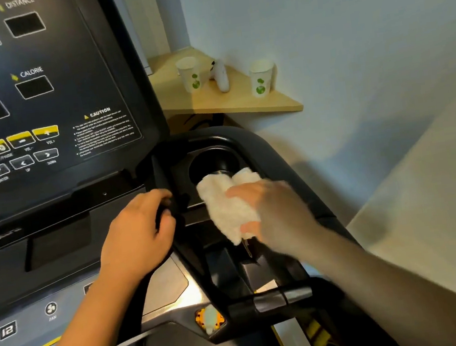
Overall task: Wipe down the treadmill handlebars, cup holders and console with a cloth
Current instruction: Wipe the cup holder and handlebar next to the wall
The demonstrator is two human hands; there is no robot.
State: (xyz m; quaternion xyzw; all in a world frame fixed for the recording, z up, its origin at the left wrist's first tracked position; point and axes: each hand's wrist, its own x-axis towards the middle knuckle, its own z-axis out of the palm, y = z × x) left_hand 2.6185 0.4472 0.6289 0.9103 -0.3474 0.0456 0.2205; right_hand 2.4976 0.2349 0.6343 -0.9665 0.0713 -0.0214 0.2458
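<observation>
Console [39,95] legends readable: "DISTANCE", "CALORIE", "CAUTION", "VOL-", "VOL+", "PLAY/PAUSE", "NEXT", "ENTER", "UP", "DOWN", "RESET". Lower panel shows "FAN" and a "12" key. The top-left label is cut off by the frame edge, only "...EED" legible. The fine print under "CAUTION" is too small to read.

Left hand [139,229] has its fingers curled round the black handlebar [197,268] just below the console. Right hand [271,210] grips the white cloth [226,204]. It is motion-blurred, so finger detail is poor. The cloth sits on the tray at the near rim of the right cup holder [211,163], overlapping its edge.

On the wooden shelf [241,105] behind stand two paper cups [190,74] [261,81] with green logos, no readable text. A white object [220,76] between them is not identifiable. The console's left side is out of frame.
</observation>
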